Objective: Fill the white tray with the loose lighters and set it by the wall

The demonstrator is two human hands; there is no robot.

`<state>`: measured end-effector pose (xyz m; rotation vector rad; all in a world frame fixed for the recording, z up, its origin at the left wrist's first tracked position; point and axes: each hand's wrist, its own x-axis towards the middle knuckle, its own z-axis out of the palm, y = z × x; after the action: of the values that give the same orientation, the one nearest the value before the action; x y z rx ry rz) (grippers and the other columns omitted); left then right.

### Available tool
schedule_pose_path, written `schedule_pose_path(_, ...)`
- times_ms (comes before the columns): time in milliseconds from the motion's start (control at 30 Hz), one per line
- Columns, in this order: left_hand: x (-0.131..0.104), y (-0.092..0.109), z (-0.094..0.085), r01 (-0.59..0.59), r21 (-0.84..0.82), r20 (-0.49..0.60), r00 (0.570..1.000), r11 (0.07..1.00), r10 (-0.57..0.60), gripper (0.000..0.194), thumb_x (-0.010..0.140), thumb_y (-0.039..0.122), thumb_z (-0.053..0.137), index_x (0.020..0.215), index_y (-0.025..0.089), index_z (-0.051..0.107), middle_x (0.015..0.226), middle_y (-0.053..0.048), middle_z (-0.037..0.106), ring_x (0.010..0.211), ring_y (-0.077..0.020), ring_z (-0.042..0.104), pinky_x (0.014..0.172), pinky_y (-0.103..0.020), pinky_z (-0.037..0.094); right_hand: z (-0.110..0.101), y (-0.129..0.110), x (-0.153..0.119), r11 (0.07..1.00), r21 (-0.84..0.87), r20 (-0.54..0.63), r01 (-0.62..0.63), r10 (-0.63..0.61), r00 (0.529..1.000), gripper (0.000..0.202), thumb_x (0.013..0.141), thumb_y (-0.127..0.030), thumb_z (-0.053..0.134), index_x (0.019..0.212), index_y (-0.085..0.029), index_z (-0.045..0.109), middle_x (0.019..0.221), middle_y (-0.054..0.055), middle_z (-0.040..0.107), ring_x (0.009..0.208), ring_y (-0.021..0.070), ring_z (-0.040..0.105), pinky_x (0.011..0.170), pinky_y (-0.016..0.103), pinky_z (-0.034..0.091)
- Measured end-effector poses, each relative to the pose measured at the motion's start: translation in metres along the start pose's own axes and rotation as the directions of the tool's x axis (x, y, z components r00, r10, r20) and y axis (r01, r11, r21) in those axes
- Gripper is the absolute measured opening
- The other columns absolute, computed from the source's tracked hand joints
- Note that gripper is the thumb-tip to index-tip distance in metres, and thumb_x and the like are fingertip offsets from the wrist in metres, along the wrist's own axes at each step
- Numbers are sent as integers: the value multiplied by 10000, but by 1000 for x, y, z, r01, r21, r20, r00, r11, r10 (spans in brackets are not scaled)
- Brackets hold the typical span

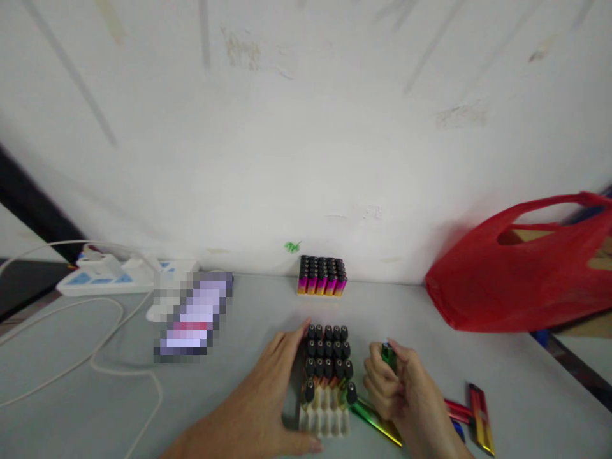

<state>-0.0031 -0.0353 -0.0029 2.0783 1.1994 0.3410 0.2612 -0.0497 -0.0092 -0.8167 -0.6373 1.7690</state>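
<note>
A white slotted tray [325,421] holds several upright lighters [328,349] with black tops, in rows toward its far end. One black-topped lighter [310,390] stands at the left of a nearer row; the nearest slots are bare. My left hand [258,398] spans the tray's left side, forefinger at the far left corner and thumb at the near edge. To the right, my right hand [399,379] is closed round a green lighter [389,356], its metal top showing. A green and gold lighter [377,422] lies slanted between tray and right hand, partly hidden.
Against the wall stands a block of pink and orange lighters [322,276]. Red lighters [480,417] and a partly hidden blue item [459,432] lie at the lower right. A red bag [516,274] sits at right; a power strip [108,274], cables and phone [196,315] are at left.
</note>
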Motion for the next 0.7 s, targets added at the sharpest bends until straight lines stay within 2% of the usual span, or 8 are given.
schedule_pose_path(133,-1,-1,0,-28,-17,-18,999,999,28,1598,682,489,1061,1780,368,-93,1874,-134,127,1703,-485,126,1365,-714,150,14,-7,-4,985,-145,-39,97,-104,994,550,988,-726,651,781,-222,573,586,-83,368,484,93,182,433,217,188)
schedule_pose_path(267,-2,-2,1,-17,-14,-12,1000,1000,17,1603,678,482,1062,1779,371,-98,1877,-125,113,1706,-479,115,1367,-704,159,26,-15,-13,938,-292,15,186,-190,982,451,1062,-664,598,947,-233,670,620,-60,478,455,102,298,470,246,247)
schedule_pose_path(367,-1,-2,1,3,5,-12,1000,1000,-3,1604,671,466,1063,1784,349,-87,1877,-131,111,1707,-479,109,1374,-686,163,23,-22,-17,823,-432,73,369,-376,924,447,1007,-673,689,915,-242,764,798,9,567,649,163,516,614,283,402)
schedule_pose_path(433,-1,-2,1,2,6,-9,1000,1000,-2,1590,682,493,1054,1787,338,-78,1876,-140,110,1704,-484,115,1375,-685,165,19,-26,-19,728,-509,142,460,-456,879,480,943,-715,746,850,-250,823,851,41,570,806,220,552,727,328,439)
schedule_pose_path(500,-1,-2,1,-11,5,-10,1000,1000,11,1579,693,513,1048,1787,335,-77,1873,-152,115,1700,-490,134,1371,-689,180,16,-29,-20,709,-528,228,467,-412,882,469,897,-737,783,865,-278,874,797,43,566,780,229,529,716,347,421)
schedule_pose_path(600,-1,-3,1,-32,6,-22,999,999,32,1591,687,507,1054,1785,340,-85,1866,-161,138,1691,-496,164,1367,-692,201,18,-28,-23,766,-467,341,441,-304,889,404,882,-699,822,920,-306,909,696,36,589,679,215,510,662,353,398)
schedule_pose_path(700,-2,-4,2,-49,-10,-39,998,999,48,1562,711,532,1037,1784,352,-83,1866,-147,145,1687,-497,170,1367,-698,200,26,-26,-25,744,-467,391,478,-311,866,326,922,-631,822,1001,-330,919,716,51,681,694,226,567,690,378,446)
